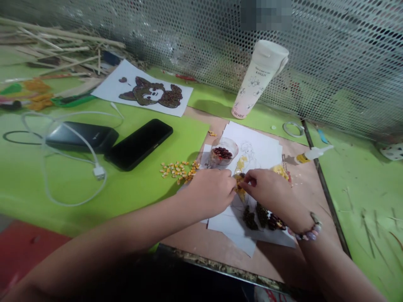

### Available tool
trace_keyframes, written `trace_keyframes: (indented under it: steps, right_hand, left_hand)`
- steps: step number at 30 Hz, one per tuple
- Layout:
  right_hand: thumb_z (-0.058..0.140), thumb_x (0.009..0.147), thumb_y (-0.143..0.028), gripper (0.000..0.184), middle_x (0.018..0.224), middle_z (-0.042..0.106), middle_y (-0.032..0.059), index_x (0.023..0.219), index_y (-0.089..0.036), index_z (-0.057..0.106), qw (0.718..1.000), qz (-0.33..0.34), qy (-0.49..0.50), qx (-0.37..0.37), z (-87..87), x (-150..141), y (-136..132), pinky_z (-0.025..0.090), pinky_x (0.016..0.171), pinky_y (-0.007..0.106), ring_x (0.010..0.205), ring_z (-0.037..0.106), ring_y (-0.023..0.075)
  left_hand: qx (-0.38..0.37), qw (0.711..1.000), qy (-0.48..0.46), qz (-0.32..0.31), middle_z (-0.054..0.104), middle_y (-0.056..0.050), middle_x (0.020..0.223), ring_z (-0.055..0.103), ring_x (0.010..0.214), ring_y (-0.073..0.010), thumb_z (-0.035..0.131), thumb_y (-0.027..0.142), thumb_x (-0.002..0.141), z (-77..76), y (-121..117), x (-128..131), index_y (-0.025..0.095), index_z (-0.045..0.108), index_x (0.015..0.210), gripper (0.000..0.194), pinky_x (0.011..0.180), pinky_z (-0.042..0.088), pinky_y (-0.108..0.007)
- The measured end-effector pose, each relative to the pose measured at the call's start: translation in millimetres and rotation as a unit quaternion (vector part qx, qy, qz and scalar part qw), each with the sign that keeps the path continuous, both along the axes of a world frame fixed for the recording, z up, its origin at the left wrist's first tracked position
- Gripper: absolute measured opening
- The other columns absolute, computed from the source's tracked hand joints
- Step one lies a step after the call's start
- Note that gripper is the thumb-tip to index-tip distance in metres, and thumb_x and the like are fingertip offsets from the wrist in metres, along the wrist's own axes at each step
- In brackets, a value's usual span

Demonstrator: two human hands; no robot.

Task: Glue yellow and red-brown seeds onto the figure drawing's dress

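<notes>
Both hands meet over a white sheet with a line drawing (pixel 255 152), partly covered with yellow kernels and dark red beans (pixel 263 218). My left hand (pixel 211 191) is curled, fingertips pressed at the yellow patch (pixel 240 164). My right hand (pixel 273 192), a bead bracelet at its wrist, pinches at the same spot; what the fingers hold is too small to name. A small clear cup of red beans (pixel 223 152) stands just beyond the hands. Loose corn kernels (pixel 178 169) lie to the left on the green surface.
A black phone (pixel 138 143) and a power bank (pixel 82 136) with a white cable (pixel 98 172) lie left. A finished bean picture (pixel 147 93) sits at the back left, a white bottle (pixel 260 78) behind, and a glue bottle (pixel 310 155) on the right. A mesh screen (pixel 330 50) stands behind the table.
</notes>
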State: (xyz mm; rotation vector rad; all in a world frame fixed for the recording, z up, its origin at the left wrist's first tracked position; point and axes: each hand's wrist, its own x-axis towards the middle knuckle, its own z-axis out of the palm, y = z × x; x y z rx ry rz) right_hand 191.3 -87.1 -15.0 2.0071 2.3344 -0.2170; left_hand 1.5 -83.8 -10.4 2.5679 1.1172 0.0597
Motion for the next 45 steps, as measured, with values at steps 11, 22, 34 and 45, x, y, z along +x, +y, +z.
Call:
trace_keyframes:
  steps: [11,22,34,45]
  right_hand:
    - [0.053,0.087,-0.033,0.022,0.07,0.07,0.0046,0.074,-0.022,0.067,1.0,-0.007,0.021,0.011,8.6,5,-5,0.033,0.056,0.03,0.062,0.059,0.0191]
    - [0.057,0.08,-0.041,0.021,0.065,0.063,0.003,0.079,-0.023,0.068,0.981,-0.094,0.035,0.166,46.1,75,-12,0.034,0.055,0.032,0.054,0.052,0.0173]
    - [0.054,0.093,-0.023,0.017,0.087,0.072,0.0018,0.093,-0.023,0.071,0.993,0.106,0.039,0.021,25.4,25,-24,0.043,0.067,0.03,0.077,0.065,0.0181]
    - [0.056,0.092,-0.025,0.017,0.086,0.074,0.0045,0.088,-0.021,0.072,0.998,0.058,-0.019,-0.032,9.2,5,-10,0.037,0.062,0.03,0.077,0.068,0.0218]
  left_hand:
    - [0.003,1.0,-0.001,0.0,0.07,-0.007,0.092,0.068,0.083,-0.0227,0.046,0.03,0.098,1.9,0,0,0.016,0.071,0.094,0.029,0.059,0.039,-0.032]
    - [-0.005,1.0,-0.016,-0.006,0.071,-0.006,0.095,0.066,0.085,-0.0199,0.047,0.03,0.098,-5.0,3,1,0.017,0.071,0.096,0.027,0.059,0.038,-0.029]
    - [0.019,1.0,-0.008,0.0,0.07,-0.006,0.098,0.069,0.089,-0.0232,0.052,0.028,0.095,-17.6,2,16,0.017,0.069,0.097,0.021,0.06,0.039,-0.032]
    - [0.024,1.0,-0.009,0.01,0.069,-0.007,0.096,0.07,0.09,-0.0256,0.051,0.029,0.094,-17.8,3,20,0.016,0.068,0.096,0.021,0.063,0.046,-0.034]
